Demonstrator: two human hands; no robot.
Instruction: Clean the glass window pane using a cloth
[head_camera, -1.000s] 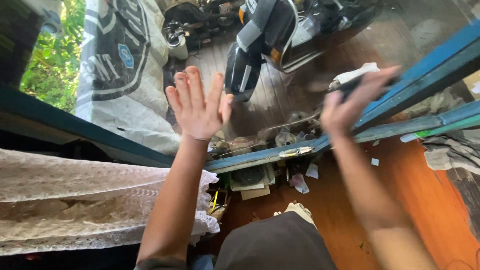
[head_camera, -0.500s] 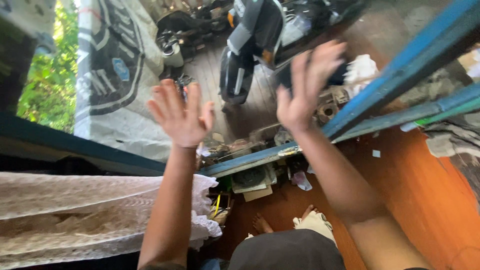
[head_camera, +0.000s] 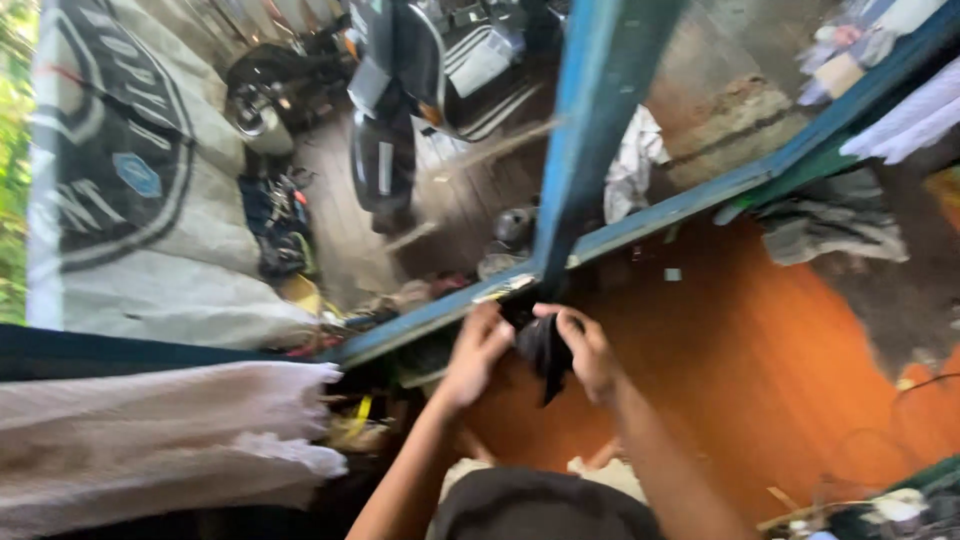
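In the head view we find both hands raised together just below the lower corner of a blue window frame (head_camera: 585, 140), where its upright bar meets the slanted sill rail. The left hand (head_camera: 478, 350) has its fingers curled and pressed against the left side of a dark cloth (head_camera: 543, 350); the right hand (head_camera: 588, 350) closes its fingers and thumb over the cloth's right side, so that the cloth is pinched between the two hands and a dark corner hangs down below them. The picture is blurred by motion, and we cannot tell the cloth's weave or its exact shape. Beyond the glass, at upper left, we note a large pale sack (head_camera: 120, 200) bearing a dark round emblem with a small blue diamond-shaped patch inside it; it lies slanted against green foliage at the far left edge. To its right stands a dark scooter (head_camera: 395, 110) on a plank floor, with small clutter beside it. At lower left a whitish lace curtain (head_camera: 150, 440) hangs gathered. An orange-red wooden floor (head_camera: 740, 360) spreads under the hands, and a grey rag (head_camera: 830, 225) lies on it near the frame at right.
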